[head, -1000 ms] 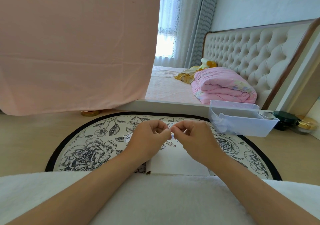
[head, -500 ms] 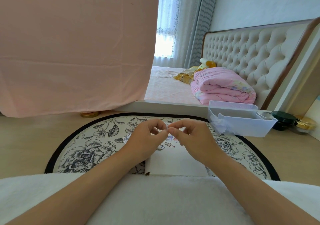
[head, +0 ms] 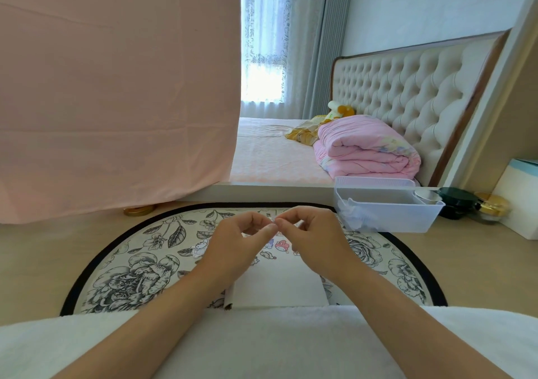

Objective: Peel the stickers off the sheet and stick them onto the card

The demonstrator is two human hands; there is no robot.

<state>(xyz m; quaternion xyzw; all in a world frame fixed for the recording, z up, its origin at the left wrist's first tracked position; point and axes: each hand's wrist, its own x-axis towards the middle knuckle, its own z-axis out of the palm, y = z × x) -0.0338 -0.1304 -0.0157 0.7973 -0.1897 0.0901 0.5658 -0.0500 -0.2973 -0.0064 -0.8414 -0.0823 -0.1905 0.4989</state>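
Your left hand [head: 235, 244] and your right hand [head: 317, 241] are raised close together above the white card [head: 279, 285]. The fingers are curled, and the tips of thumb and forefinger of both hands meet in the middle. Between these tips you pinch a small pale piece [head: 272, 219], which is too small to say what it is. The card lies flat on the round flowered mat [head: 131, 276], directly under your hands, and its near edge touches the white towel [head: 262, 343] over your lap. At the far end of the card, seen between your hands, there are some cartoon stickers [head: 281, 246]; whether they sit on the card or on a sheet over it, I cannot tell. A white plastic basket [head: 393, 218] stands at the far right of the mat, and a pink cloth [head: 116, 87] hangs at the far left.
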